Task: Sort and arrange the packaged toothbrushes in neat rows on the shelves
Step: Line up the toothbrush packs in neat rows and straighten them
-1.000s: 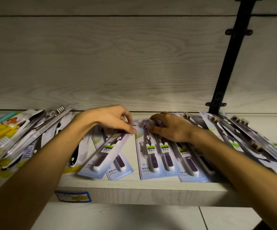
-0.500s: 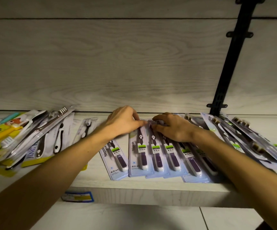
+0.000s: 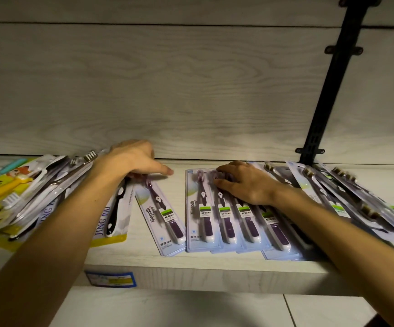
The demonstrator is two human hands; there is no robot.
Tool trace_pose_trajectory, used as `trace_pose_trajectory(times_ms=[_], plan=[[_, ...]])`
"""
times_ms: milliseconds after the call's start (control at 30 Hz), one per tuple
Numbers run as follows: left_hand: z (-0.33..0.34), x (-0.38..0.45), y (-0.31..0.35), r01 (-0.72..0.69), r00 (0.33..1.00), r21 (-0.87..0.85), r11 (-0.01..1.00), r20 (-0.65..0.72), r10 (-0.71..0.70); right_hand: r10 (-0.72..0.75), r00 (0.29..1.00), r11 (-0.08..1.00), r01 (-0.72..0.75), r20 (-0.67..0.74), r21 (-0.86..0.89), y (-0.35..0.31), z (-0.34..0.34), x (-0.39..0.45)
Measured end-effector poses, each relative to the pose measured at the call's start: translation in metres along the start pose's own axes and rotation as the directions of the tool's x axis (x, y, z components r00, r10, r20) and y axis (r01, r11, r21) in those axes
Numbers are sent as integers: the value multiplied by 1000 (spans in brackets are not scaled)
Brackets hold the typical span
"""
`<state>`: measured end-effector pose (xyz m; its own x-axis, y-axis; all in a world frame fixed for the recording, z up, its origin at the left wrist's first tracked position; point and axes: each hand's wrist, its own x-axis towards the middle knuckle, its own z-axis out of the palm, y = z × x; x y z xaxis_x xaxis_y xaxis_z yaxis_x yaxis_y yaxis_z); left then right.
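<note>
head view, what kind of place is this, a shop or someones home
Most likely a shop's display shelving. Many identical packaged toothbrushes lie in a row on a pale wooden shelf, a blue and yellow price label is stuck to its front edge, and a black slotted bracket rail runs up the back panel.

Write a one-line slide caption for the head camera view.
Right hand presses a row of purple toothbrush packs flat on the shelf while left hand reaches a mixed pile.

pale wood shelf [image 3: 191, 267]: overlapping purple toothbrush packs [image 3: 226, 223] centre-right, mixed packs [image 3: 26, 197] heaped left, price label [image 3: 110, 278] on edge.
</note>
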<state>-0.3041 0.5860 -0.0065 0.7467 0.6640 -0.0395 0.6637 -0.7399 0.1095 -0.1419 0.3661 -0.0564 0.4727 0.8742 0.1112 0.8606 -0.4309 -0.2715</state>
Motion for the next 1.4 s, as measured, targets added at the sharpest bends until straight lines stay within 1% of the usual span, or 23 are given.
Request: trace_pose_trajectory(times_ms=[67,100,167,267,433,533,633,733,767,800,867,900,933,967,1000,1067,1100,1167,1200,1233,1300,1333,1400], plan=[[2,1,2,-36,994,-61,997,103,42,9,1000,1000,-9,-19,1,-1,3,1],[3,3,4,-60,991,-80,995,114,68,13,1000,1000,-14,-26,-1,-1,5,2],[7,7,7,-118,987,-151,982,90,132,28,998,1000,-28,-48,-2,0,8,3],[16,13,12,-170,977,-358,918,62,205,51,996,999,-51,-79,7,0,12,5],[24,17,21,-195,976,-567,800,-33,214,70,993,998,-69,-94,15,2,14,7],[26,15,26,-189,978,-611,769,-42,206,82,991,997,-81,-104,8,2,15,7],[33,9,34,-187,978,-601,777,-43,202,99,989,995,-100,-112,-5,-1,14,6],[40,6,43,-248,969,-561,790,-130,211,126,987,992,-123,-104,38,-2,14,7],[41,4,46,-272,962,-535,800,-160,221,137,986,987,-128,-99,97,-1,12,7],[41,1,49,-296,955,-491,819,-185,234,164,982,969,-143,-93,199,-1,9,8],[40,-5,52,-324,941,-335,885,-215,263,223,972,868,-166,-69,468,-1,-2,6],[39,-9,52,-324,935,-243,914,-229,271,238,969,810,-164,-60,563,1,-7,4],[39,-14,53,-321,928,-155,934,-250,278,238,970,774,-157,-52,613,3,-12,2],[39,-19,53,-323,916,-78,943,-277,291,226,973,763,-152,-39,628,6,-17,-1],[39,-23,53,-338,899,-18,941,-304,317,215,976,776,-152,-30,612,9,-19,-5],[40,-33,54,-390,868,27,920,-324,377,186,982,851,-144,-34,504,12,-21,-23],[42,-39,56,-416,869,8,909,-292,400,171,984,896,-136,-46,423,11,-21,-33],[51,-52,61,-463,881,-52,885,-134,453,117,990,959,-91,-83,269,8,-18,-59],[59,-58,63,-481,876,-46,875,-64,478,72,995,970,-52,-75,238,7,-16,-72],[68,-63,64,-491,871,-29,871,-27,491,26,998,977,-14,-52,212,4,-13,-85],[82,-69,64,-479,878,-39,877,-16,479,-32,999,991,35,-19,131,-1,-7,-106],[85,-71,64,-471,882,-56,880,-19,471,-35,999,994,37,-26,101,-3,-5,-112],[87,-75,67,-467,884,-70,881,-17,468,-10,998,995,16,-64,95,-7,-3,-117]])
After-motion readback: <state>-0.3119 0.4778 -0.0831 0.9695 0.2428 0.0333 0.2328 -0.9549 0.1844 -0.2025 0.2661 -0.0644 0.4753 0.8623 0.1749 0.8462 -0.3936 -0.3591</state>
